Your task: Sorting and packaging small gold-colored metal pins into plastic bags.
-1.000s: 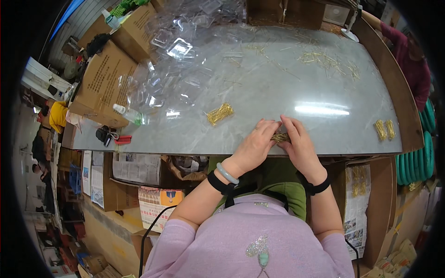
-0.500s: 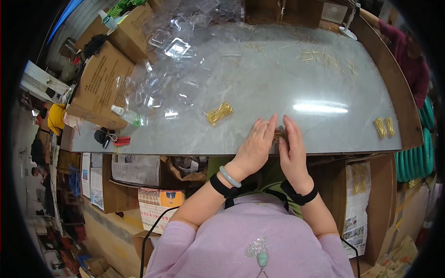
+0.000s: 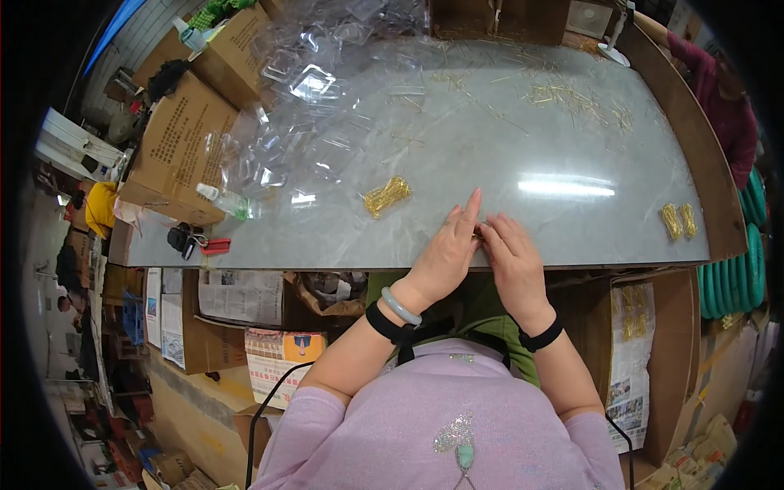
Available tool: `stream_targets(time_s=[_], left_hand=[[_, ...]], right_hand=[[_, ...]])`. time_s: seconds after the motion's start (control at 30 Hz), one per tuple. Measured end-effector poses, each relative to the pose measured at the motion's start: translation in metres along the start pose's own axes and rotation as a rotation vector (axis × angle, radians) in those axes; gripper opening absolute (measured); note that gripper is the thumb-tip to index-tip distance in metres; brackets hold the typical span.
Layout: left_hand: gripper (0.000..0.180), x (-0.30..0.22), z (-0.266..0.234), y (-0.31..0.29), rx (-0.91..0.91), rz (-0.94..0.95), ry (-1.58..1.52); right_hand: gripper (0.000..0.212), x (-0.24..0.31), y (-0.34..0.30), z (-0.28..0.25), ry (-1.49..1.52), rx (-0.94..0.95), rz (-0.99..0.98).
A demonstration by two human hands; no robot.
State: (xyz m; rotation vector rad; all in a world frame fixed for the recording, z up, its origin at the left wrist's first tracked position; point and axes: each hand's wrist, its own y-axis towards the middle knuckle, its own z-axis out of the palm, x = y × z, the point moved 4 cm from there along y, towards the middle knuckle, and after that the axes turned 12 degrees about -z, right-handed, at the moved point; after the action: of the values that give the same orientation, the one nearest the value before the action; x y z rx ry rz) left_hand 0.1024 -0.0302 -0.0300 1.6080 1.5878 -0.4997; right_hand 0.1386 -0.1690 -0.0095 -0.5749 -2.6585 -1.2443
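Near the front edge of the grey tabletop (image 3: 457, 155), my left hand (image 3: 445, 253) and my right hand (image 3: 514, 257) meet at their fingertips. Between them is a small bundle of thin gold pins (image 3: 478, 234), mostly covered by the fingers. My left forefinger points up and away while the thumb side closes on the bundle. The right fingers are curled over it from the other side. Left of my hands lies a larger bundle of gold pins (image 3: 386, 197). Two smaller gold bundles (image 3: 678, 221) lie side by side near the table's right end.
Clear plastic boxes (image 3: 314, 86) are heaped at the back left beside cardboard cartons (image 3: 175, 147). A spray bottle (image 3: 224, 201) and a red-handled tool (image 3: 216, 246) lie at the left. Loose gold pins (image 3: 567, 102) are scattered at the back. A wooden board (image 3: 694, 122) borders the right side.
My right hand has turned inward, its fingers now curled over the bundle instead of stretched beside it. The left forefinger has lifted apart from the other fingers. The bundle is more hidden.
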Motion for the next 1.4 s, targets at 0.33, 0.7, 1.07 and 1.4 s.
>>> stream_targets(time_s=[0.33, 0.7, 1.07, 1.4], left_hand=[[0.027, 0.031, -0.094, -0.045, -0.445, -0.475, -0.279], [0.029, 0.070, -0.128, -0.028, -0.321, -0.812, -0.270], [0.019, 0.029, -0.085, -0.130, 0.158, -0.898, -0.840], [0.016, 0.041, -0.029, -0.122, 0.154, -0.872, -0.939]], right_hand=[[0.030, 0.002, -0.002, 0.004, -0.039, 0.084, -0.011], [0.034, 0.004, 0.002, 0.010, -0.107, 0.140, -0.026], [0.033, 0.002, 0.000, 0.011, -0.095, 0.156, -0.010], [0.034, 0.037, -0.005, 0.008, 0.060, 0.250, -0.118]])
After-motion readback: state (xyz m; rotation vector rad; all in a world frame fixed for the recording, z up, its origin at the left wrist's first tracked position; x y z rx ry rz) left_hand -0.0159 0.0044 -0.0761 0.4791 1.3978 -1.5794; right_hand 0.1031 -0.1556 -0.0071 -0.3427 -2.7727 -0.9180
